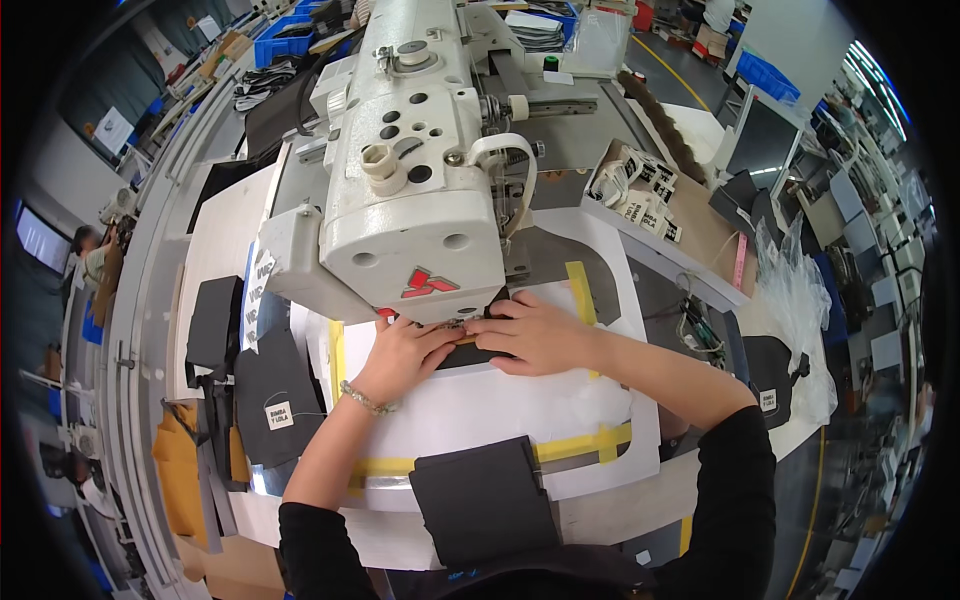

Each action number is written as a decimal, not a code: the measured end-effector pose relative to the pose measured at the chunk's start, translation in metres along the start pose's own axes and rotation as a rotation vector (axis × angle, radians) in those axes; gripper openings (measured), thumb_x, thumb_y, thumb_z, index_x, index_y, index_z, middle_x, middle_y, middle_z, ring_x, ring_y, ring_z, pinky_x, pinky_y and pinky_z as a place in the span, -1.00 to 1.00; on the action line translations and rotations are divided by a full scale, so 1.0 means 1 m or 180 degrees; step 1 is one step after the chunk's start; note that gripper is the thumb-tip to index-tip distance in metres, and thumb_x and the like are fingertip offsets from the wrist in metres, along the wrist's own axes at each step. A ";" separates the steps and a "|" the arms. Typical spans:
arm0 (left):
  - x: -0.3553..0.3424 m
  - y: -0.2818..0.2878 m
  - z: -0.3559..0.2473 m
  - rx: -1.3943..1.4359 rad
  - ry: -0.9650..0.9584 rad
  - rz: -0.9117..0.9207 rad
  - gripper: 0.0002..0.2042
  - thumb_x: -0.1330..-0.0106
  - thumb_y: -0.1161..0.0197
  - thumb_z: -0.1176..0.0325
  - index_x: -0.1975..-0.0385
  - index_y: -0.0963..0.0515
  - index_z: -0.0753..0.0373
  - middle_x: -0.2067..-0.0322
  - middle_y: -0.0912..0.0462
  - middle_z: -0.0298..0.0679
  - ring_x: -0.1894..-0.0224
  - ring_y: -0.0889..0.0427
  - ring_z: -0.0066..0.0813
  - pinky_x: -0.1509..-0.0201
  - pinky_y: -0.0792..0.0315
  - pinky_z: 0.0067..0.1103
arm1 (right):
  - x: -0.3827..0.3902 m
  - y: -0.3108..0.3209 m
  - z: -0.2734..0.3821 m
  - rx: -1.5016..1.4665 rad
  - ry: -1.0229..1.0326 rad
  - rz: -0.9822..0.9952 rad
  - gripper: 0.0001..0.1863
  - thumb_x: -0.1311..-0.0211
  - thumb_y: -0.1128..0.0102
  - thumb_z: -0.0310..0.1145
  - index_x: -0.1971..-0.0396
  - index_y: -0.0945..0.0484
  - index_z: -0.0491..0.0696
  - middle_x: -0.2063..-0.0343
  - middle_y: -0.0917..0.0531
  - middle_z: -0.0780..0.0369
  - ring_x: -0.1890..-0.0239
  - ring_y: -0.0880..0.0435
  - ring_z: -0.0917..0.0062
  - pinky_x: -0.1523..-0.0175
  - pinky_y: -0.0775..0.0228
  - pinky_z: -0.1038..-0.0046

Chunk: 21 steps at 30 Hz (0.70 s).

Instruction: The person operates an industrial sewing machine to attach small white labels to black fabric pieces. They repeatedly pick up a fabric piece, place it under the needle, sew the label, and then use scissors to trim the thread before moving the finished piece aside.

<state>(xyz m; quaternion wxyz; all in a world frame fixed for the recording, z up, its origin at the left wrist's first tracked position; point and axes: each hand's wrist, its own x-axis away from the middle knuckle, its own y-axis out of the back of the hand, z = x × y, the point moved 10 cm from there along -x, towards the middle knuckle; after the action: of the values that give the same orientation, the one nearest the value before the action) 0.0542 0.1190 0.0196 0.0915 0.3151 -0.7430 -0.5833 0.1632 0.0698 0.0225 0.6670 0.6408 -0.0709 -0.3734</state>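
A large white sewing machine (410, 210) fills the centre, its head hanging over my fingertips. Under it lies a dark fabric piece (470, 357) on a white sheet (455, 410) edged with yellow tape. My left hand (405, 352), a bead bracelet at its wrist, comes in from the left with fingers closed and tips on the fabric. From the right, my right hand (535, 335) bends its fingers onto the same piece, its thumb lying nearer me. The fingertips meet by a small orange-brown strip (468, 340). The machine head partly hides what they pinch.
A stack of dark fabric pieces (485, 503) lies at the near edge. Labelled dark pieces (280, 405) rest at left, beside mustard fabric (182, 470). At right stand a cardboard box (685, 235) of white labels, small tools (703, 325) and clear plastic bags (795, 300).
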 end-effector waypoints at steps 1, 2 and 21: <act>-0.002 0.000 -0.001 -0.0027 0.0012 0.0032 -0.79 -0.22 -0.30 0.30 0.15 -0.67 -0.06 0.10 -0.66 -0.51 0.00 -0.51 -0.36 -0.15 -0.19 -0.13 | 0.000 0.000 0.000 0.0023 0.0031 -0.0039 -0.72 -0.20 -0.19 -0.16 0.14 -0.51 0.05 -0.09 -0.53 0.37 -0.01 -0.42 0.44 -0.06 -0.22 0.33; -0.003 -0.001 -0.002 -0.0054 0.0022 0.0063 -0.80 -0.22 -0.30 0.31 0.16 -0.67 -0.05 0.10 -0.66 -0.47 0.02 -0.53 -0.34 -0.13 -0.24 -0.14 | 0.001 0.001 0.000 0.0048 0.0062 -0.0078 -0.73 -0.20 -0.18 -0.17 0.14 -0.51 0.06 -0.09 -0.53 0.38 -0.02 -0.42 0.45 -0.06 -0.22 0.33; -0.012 0.006 0.008 -0.0084 -0.0270 -0.0428 -0.85 -0.19 -0.31 0.37 0.27 -0.67 0.22 0.24 -0.64 -0.05 0.20 -0.61 -0.04 0.17 -0.52 -0.28 | -0.002 0.017 -0.012 -0.0227 0.0301 -0.0474 -0.77 -0.01 -0.29 -0.32 0.28 -0.61 0.00 0.32 -0.51 0.31 0.21 -0.45 0.44 0.07 -0.26 0.36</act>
<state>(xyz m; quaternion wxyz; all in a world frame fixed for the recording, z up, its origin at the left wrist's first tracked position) 0.0574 0.1327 0.0252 0.0247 0.3380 -0.7157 -0.6107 0.1754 0.0789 0.0369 0.6624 0.6371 0.0218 -0.3935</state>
